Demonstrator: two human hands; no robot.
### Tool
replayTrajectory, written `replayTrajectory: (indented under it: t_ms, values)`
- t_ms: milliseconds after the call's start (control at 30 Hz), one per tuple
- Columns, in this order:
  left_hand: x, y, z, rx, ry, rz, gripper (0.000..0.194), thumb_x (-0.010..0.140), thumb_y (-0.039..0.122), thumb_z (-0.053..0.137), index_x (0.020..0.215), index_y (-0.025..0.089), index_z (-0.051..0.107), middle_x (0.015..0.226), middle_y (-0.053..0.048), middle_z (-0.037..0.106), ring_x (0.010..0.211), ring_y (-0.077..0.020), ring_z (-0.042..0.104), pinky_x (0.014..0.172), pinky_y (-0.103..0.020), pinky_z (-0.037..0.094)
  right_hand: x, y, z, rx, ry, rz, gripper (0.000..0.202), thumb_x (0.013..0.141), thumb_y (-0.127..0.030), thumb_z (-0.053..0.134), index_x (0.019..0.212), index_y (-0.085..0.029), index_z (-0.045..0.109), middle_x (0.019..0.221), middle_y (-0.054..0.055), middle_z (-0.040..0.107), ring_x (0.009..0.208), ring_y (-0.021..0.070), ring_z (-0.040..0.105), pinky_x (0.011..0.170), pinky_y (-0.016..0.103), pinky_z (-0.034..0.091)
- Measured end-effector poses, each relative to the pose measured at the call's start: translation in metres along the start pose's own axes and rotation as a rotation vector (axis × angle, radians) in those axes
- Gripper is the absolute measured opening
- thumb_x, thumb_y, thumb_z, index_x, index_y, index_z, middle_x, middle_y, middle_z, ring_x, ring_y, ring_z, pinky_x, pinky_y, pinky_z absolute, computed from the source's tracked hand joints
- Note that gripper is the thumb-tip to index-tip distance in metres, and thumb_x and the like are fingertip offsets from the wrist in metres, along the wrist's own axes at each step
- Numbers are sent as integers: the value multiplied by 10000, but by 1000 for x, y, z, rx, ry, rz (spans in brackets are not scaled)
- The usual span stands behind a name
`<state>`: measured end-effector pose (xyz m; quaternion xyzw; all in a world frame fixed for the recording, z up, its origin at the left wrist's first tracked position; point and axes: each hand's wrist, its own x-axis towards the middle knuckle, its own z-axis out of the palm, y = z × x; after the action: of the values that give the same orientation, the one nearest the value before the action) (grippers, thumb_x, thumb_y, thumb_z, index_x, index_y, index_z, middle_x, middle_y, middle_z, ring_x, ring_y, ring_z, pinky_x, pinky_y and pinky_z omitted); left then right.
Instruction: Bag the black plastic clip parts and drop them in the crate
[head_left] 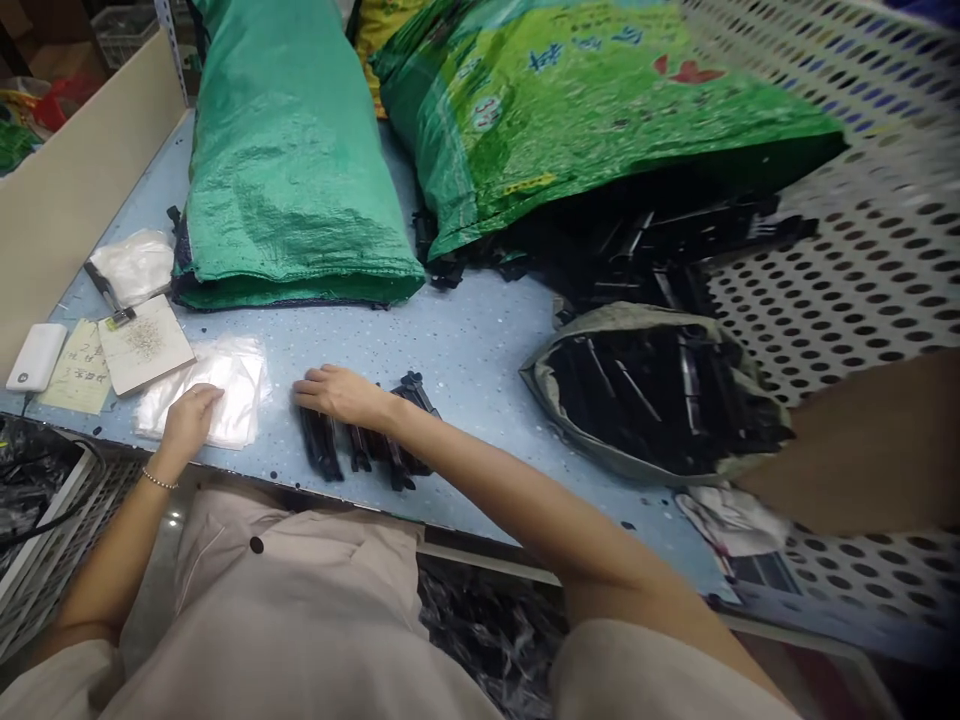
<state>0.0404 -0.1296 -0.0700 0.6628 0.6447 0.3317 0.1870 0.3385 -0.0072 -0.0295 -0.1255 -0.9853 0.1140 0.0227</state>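
Observation:
My left hand (189, 422) is over a stack of clear plastic bags (238, 385), thumb and fingers pinched together on the film of the top bag. Beside it, my right hand (336, 394) reaches across the front of the table with its fingers curled over the upper end of long black plastic parts (321, 445). Its fingertips are partly hidden, though they appear closed on one of those parts. More black parts (409, 462) of the same sort lie in a row under and next to my right wrist.
A green woven sack (300, 180) and a printed sack (570, 130) spilling black parts (652, 240) stand behind. At right is an open bag (547, 385) of black parts near brown cardboard (870, 450). A square block (146, 345), note (79, 370) and white device (37, 357) lie left.

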Motion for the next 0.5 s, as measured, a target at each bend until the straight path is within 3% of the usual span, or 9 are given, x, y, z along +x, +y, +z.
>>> replayTrajectory:
  t_ms: [67,133,233,300,400,500]
  values:
    - [-3,-1,1,-35,-26,-34,263,875,200,532,1047,201,731,1123,-77,693,1013,-217,663,930,-365,523,-1,-9,1,267,31,103,225,976,-177,493,1109,-141,670,1072,147,700,976,210,641,797,319,493]
    - [-4,-2,5,-100,-54,-88,264,855,221,578,1068,191,731,1108,-76,692,909,-199,673,845,-342,551,0,-27,9,715,48,224,250,973,-300,521,1116,-146,656,1018,119,710,861,175,652,712,282,499]
    - [-5,-3,10,-123,-62,-141,265,834,212,607,1069,181,726,1079,-70,693,780,-169,658,739,-317,565,9,-58,36,1469,-57,410,315,904,-440,584,993,-141,631,817,67,725,596,110,610,522,218,454]
    - [-6,-4,9,-56,-4,-137,281,834,182,598,1089,175,717,1141,-86,681,817,-177,670,745,-321,578,14,-72,56,1787,-104,571,329,816,-450,672,905,-142,599,696,49,714,462,72,540,428,181,386]
    - [-10,-1,2,128,139,-39,339,875,150,556,1189,169,681,1270,-123,640,1048,-232,674,910,-371,577,16,-81,73,1948,-91,698,335,718,-400,758,847,-141,590,644,54,716,400,50,504,376,156,339]
    - [-20,18,-2,280,213,162,408,931,116,487,1320,155,604,1318,-154,620,1227,-264,609,1041,-419,530,15,-85,76,1983,-112,678,328,688,-372,786,811,-137,592,631,60,716,405,53,513,371,150,329]
